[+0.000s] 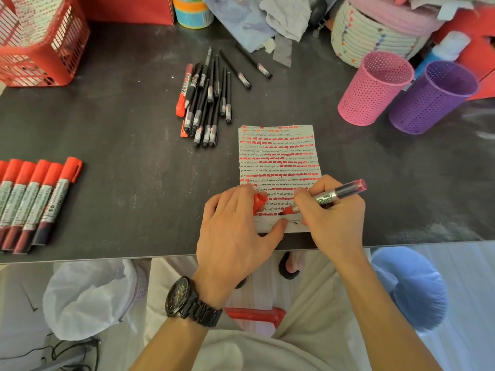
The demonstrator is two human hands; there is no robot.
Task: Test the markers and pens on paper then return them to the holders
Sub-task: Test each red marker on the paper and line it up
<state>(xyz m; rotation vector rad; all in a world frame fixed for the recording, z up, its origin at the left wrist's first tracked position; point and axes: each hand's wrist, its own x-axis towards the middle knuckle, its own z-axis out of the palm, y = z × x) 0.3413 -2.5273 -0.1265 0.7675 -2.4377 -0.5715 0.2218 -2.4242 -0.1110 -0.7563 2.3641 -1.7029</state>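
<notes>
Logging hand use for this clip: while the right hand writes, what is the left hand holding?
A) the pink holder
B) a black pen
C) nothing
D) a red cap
D: the left hand pinches a red cap while resting on the paper, and the right hand grips the uncapped red marker with its tip on the sheet.

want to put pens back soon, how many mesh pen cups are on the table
2: a pink cup and a purple cup beside it, at the table's far right. Clutter behind could hide more.
</notes>
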